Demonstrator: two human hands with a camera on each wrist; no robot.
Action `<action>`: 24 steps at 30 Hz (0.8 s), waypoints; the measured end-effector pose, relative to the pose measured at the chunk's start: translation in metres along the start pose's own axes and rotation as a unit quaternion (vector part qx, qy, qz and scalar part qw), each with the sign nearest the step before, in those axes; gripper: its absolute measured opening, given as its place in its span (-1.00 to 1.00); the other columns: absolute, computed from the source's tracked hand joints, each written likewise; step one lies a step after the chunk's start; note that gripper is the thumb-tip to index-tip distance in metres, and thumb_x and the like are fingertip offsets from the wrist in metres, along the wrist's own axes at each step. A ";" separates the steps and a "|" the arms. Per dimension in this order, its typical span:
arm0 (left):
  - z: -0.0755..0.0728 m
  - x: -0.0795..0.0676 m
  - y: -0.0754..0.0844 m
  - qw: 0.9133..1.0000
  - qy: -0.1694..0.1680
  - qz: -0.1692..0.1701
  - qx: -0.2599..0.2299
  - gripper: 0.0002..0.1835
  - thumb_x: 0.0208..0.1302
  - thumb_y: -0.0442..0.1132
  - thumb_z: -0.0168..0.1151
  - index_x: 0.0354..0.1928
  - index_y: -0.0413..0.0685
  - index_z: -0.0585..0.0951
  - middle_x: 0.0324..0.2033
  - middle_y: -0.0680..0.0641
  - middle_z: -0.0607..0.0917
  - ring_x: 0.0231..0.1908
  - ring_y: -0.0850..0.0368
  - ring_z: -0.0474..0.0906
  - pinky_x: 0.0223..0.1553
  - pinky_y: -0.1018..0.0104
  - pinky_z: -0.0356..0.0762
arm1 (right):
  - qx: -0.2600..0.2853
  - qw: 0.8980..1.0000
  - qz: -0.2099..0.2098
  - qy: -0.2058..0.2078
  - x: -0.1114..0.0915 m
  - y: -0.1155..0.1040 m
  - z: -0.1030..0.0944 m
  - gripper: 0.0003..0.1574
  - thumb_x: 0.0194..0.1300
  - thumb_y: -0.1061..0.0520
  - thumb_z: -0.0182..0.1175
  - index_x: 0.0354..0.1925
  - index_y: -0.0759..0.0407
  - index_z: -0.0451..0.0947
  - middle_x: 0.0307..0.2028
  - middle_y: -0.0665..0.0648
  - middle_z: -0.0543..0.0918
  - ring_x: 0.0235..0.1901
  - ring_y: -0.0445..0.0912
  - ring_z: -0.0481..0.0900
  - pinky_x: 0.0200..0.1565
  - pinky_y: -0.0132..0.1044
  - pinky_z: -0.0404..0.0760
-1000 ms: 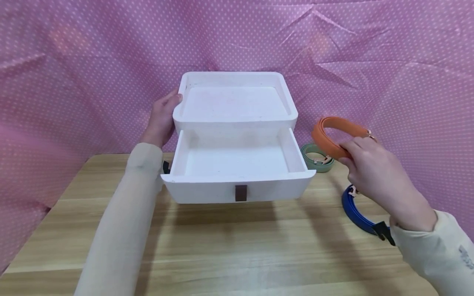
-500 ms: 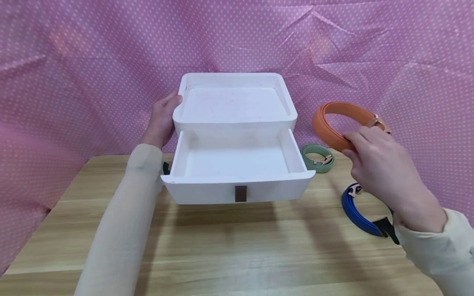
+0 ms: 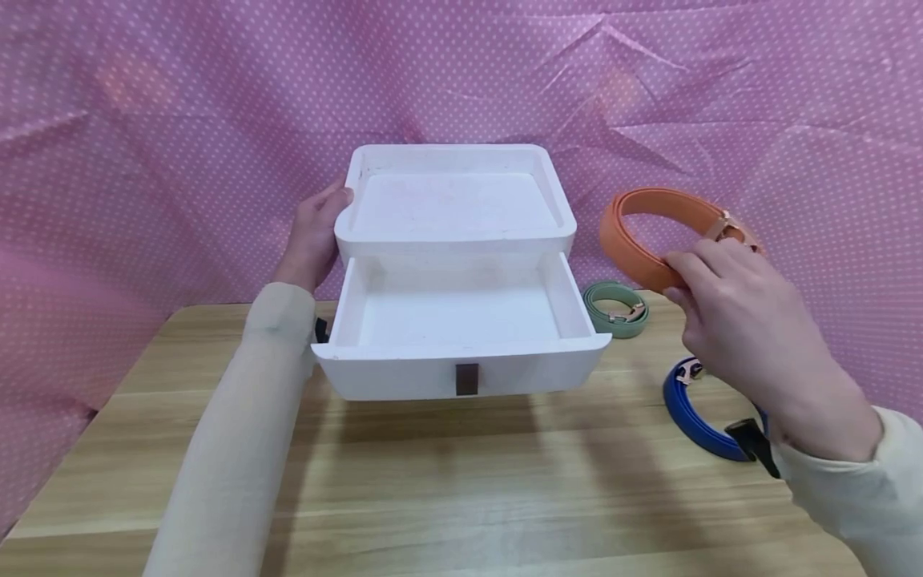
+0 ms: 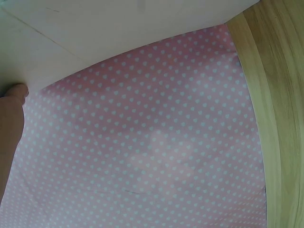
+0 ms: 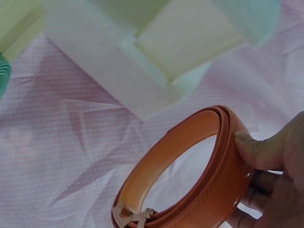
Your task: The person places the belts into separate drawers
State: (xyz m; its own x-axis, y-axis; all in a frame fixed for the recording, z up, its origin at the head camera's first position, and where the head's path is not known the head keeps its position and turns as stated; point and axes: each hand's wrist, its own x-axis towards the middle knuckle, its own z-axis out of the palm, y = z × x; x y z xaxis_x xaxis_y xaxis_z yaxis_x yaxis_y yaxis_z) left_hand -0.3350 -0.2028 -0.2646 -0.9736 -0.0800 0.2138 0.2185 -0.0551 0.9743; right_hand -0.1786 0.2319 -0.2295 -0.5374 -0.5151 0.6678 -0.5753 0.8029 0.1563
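Observation:
A white drawer box (image 3: 447,248) stands in the middle with its lower drawer (image 3: 461,316) pulled out toward me. My left hand (image 3: 314,232) holds the box's left side, thumb at the top rim; in the left wrist view only part of this hand shows against the white wall (image 4: 95,38). To the right of the box my right hand (image 3: 750,328) grips a coiled orange belt (image 3: 642,264) in the air. The right wrist view shows the thumb on the belt's outer face and its metal buckle (image 5: 130,216) low in the coil.
A coiled green belt (image 3: 602,316) lies on the wooden table (image 3: 433,497) at the box's right. Nearer me is a coiled blue belt (image 3: 695,425), partly hidden by my right wrist. Pink dotted cloth (image 3: 461,72) hangs behind and along both sides.
My right hand has lifted the orange belt higher, drifting right and then slightly back left. The left hand keeps its place on the box, and the drawer stays pulled out.

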 end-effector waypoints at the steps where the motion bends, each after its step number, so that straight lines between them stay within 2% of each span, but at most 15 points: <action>1: 0.000 0.000 0.000 1.000 0.000 -0.001 0.000 -0.45 0.45 -0.05 0.10 0.38 -0.12 0.38 0.45 0.10 0.24 0.29 0.05 0.38 0.11 0.38 0.51 | 0.002 1.000 -0.002 0.003 0.001 -0.001 -0.002 -0.61 -0.01 0.47 0.29 -0.12 0.46 0.53 -0.34 0.30 0.54 -0.31 0.24 0.45 -0.26 0.09 0.49; 5: 0.001 -0.001 0.000 1.000 0.000 0.001 0.005 -0.45 0.45 -0.04 0.09 0.38 -0.11 0.38 0.45 0.11 0.24 0.31 0.07 0.34 0.13 0.38 0.49 | 0.018 1.000 -0.010 0.015 0.004 -0.009 -0.011 -0.60 0.00 0.46 0.29 -0.11 0.45 0.54 -0.32 0.29 0.55 -0.31 0.22 0.46 -0.26 0.10 0.50; 10: 0.002 -0.003 0.001 1.000 -0.002 -0.001 0.002 -0.44 0.45 -0.02 0.10 0.41 -0.05 0.36 0.42 0.08 0.30 0.24 0.02 0.43 0.10 0.34 0.52 | 0.052 0.998 -0.037 0.026 0.008 -0.023 -0.018 -0.54 -0.02 0.45 0.34 -0.06 0.44 0.57 -0.21 0.31 0.60 -0.25 0.23 0.50 -0.18 0.12 0.54; 15: 0.002 -0.003 0.001 1.000 -0.003 -0.001 0.001 -0.44 0.45 -0.02 0.09 0.41 -0.03 0.35 0.42 0.06 0.31 0.22 0.01 0.46 0.07 0.35 0.54 | 0.080 0.994 -0.062 0.035 0.013 -0.034 -0.022 -0.53 -0.04 0.46 0.33 -0.06 0.41 0.58 -0.20 0.28 0.60 -0.22 0.19 0.50 -0.13 0.05 0.51; 24: 0.003 -0.005 0.001 1.000 0.003 -0.004 0.000 -0.43 0.46 -0.03 0.09 0.41 -0.06 0.35 0.44 0.08 0.27 0.25 0.03 0.42 0.09 0.37 0.53 | 0.108 0.990 -0.089 0.022 0.022 -0.050 -0.025 -0.63 0.06 0.41 0.28 -0.09 0.37 0.60 -0.20 0.20 0.59 -0.16 0.13 0.51 -0.05 -0.11 0.47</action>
State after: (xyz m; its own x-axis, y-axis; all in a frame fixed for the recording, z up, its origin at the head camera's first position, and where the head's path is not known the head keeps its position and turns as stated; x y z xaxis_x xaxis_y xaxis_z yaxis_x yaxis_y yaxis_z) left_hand -0.3304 -0.1999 -0.2642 -0.9749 -0.0853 0.2057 0.2108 -0.0559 0.9759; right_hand -0.1460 0.1885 -0.2045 -0.3906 -0.6246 0.6762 -0.7796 0.6151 0.1179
